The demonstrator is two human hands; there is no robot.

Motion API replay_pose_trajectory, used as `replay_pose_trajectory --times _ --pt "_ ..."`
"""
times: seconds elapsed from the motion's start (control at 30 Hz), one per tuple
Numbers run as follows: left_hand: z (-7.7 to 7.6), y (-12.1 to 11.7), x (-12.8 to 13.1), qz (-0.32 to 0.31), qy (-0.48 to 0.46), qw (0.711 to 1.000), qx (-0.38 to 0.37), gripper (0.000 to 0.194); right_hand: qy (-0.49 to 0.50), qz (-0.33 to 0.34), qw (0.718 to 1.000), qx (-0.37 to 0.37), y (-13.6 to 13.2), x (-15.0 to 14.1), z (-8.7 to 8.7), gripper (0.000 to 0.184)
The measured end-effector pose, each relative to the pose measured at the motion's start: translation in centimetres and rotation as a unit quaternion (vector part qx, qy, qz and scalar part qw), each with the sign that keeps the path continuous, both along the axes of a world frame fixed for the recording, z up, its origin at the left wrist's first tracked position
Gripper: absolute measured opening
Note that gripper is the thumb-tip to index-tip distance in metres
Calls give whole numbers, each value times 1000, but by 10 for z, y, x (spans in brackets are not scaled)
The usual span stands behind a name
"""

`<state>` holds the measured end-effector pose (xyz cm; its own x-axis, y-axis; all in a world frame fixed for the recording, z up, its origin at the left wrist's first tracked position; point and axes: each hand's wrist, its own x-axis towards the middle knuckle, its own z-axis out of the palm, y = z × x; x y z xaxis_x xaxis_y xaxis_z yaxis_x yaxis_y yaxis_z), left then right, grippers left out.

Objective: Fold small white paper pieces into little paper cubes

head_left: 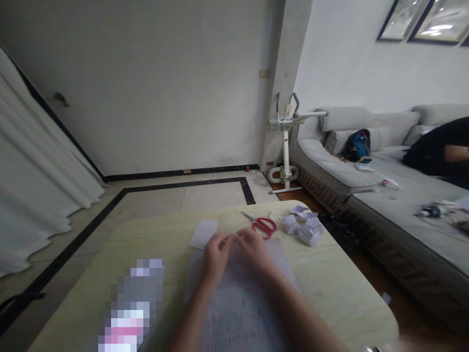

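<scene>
My left hand (217,254) and my right hand (253,248) meet over a large printed sheet of paper (242,313) on the table. The fingertips of both are pinched together and nearly touch. A tiny pale bit may be between them, too small and blurred to name. Just beyond my left hand lies a small white piece of paper (203,233). Scissors with red handles (264,226) rest beyond my right hand, blades pointing to the far left. Several crumpled or folded white papers (304,227) are grouped to the right of the scissors.
The pale wooden table (340,288) has rounded corners. A pixelated patch (132,308) hides something on its left. Beyond stand an exercise machine (286,146) and a grey sofa (351,171) with a blue backpack (359,145). A person in dark clothes (439,146) is at the far right.
</scene>
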<state>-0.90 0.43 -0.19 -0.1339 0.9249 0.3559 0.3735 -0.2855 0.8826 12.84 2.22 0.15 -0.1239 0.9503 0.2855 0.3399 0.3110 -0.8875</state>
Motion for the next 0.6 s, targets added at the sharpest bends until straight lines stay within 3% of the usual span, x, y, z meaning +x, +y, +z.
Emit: replay_pose_trajectory --times 0.6 --pt "6 -1 5 23 -146 985 -93 31 107 0 992 -60 -1 -2 11 17"
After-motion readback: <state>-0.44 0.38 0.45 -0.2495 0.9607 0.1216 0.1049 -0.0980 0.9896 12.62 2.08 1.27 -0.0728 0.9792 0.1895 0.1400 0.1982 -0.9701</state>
